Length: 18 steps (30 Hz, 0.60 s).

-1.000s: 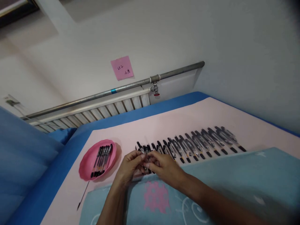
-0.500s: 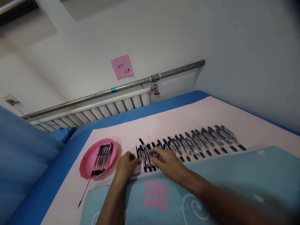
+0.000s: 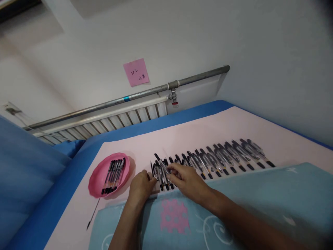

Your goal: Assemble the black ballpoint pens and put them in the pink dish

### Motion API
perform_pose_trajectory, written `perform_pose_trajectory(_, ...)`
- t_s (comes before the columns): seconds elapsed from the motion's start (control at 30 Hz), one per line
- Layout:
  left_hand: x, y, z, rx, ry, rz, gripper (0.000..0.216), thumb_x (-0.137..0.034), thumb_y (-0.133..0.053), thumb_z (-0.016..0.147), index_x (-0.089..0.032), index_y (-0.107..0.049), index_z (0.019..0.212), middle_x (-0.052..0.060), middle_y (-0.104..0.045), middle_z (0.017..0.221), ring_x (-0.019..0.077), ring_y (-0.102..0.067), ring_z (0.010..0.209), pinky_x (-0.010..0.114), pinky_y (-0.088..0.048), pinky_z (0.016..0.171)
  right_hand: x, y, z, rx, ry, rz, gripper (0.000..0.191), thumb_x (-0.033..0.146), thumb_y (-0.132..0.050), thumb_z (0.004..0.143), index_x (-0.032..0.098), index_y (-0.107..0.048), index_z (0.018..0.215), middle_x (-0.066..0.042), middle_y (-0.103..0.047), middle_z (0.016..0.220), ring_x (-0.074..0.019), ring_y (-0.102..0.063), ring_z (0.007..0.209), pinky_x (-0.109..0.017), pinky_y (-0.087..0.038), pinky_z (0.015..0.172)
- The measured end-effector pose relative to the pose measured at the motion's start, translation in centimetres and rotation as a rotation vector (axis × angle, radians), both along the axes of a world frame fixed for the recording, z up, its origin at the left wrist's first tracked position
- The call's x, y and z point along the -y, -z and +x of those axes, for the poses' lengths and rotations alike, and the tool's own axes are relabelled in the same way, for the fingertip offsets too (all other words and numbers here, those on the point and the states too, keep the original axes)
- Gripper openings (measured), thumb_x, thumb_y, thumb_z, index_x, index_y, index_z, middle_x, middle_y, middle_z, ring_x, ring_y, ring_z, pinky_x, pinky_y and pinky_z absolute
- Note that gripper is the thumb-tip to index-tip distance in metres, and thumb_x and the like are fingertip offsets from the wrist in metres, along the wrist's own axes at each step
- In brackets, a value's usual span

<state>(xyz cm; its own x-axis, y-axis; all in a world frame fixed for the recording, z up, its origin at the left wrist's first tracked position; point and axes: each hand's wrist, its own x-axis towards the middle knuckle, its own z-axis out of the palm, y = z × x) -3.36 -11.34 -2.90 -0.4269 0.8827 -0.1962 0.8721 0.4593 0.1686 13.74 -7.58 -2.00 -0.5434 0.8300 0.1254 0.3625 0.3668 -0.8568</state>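
My left hand (image 3: 142,185) is closed at the left end of a long row of black-capped pens (image 3: 218,159). Its thumb and forefinger are pressed together beside a thin dark piece, and what they pinch is too small to make out. My right hand (image 3: 186,178) reaches in from the right, thumb and fingers closed on a clear-barrelled pen (image 3: 161,162) that tilts across the others. More pens and loose pen parts lie under and between both hands, partly hidden by the fingers.
A pink dish (image 3: 95,178) with several pens inside stands to the left. A thin pen refill (image 3: 93,213) lies below it. A light-blue patterned cloth (image 3: 249,194) covers the near side of the pink tabletop (image 3: 208,128). A radiator (image 3: 125,119) and pipe run behind.
My left hand has turned slightly, its thumb shifting a little to the right. My right hand stays almost where it was, and the view has moved a touch.
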Motion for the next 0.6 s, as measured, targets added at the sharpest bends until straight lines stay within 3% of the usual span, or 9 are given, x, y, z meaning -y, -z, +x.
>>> perform_pose_trajectory(0.23, 0.3, 0.3, -0.5, 0.026, -0.004, 0.059, 0.029, -0.034, -0.043, 0.074, -0.012, -0.062, 0.073, 0.016, -0.066, 0.074, 0.023, -0.06, 0.07, 0.028, -0.031, 0.055, 0.0, -0.1, 0.1, 0.004, -0.014, 0.01, 0.02, 0.024, -0.048, 0.079, 0.018, -0.06, 0.093, 0.0, -0.059, 0.068, -0.0123, -0.053, 0.063, -0.022, -0.035, 0.055)
perform_pose_trajectory(0.4, 0.4, 0.2, -1.3, 0.165, -0.036, 0.13, 0.016, -0.028, -0.051, 0.066, -0.015, -0.056, 0.057, 0.01, -0.063, 0.061, 0.0189, -0.056, 0.059, 0.027, -0.032, 0.053, -0.1, -0.1, 0.2, -0.003, -0.027, -0.002, 0.021, 0.026, -0.048, 0.08, 0.019, -0.059, 0.095, 0.0, -0.058, 0.069, -0.0126, -0.052, 0.063, -0.022, -0.036, 0.056)
perform_pose_trajectory(0.5, 0.5, -0.2, -1.9, 0.455, -0.187, 0.274, 0.013, -0.026, -0.052, 0.065, -0.017, -0.05, 0.056, 0.002, -0.055, 0.048, 0.0142, -0.051, 0.048, 0.025, -0.034, 0.049, -0.1, -0.1, 0.3, 0.02, -0.032, -0.001, 0.021, 0.028, -0.047, 0.081, 0.019, -0.058, 0.096, 0.0, -0.058, 0.07, -0.0122, -0.051, 0.062, -0.022, -0.034, 0.055)
perform_pose_trajectory(0.6, 0.6, -0.9, -2.3, 0.997, -0.311, 0.493, 0.013, -0.027, -0.055, 0.065, -0.017, -0.049, 0.061, -0.002, -0.053, 0.05, 0.0109, -0.05, 0.045, 0.023, -0.04, 0.048, 0.1, -0.2, 0.4, 0.069, -0.064, 0.02, 0.019, 0.027, -0.045, 0.082, 0.02, -0.057, 0.095, 0.0, -0.056, 0.07, -0.0116, -0.049, 0.06, -0.021, -0.03, 0.052)
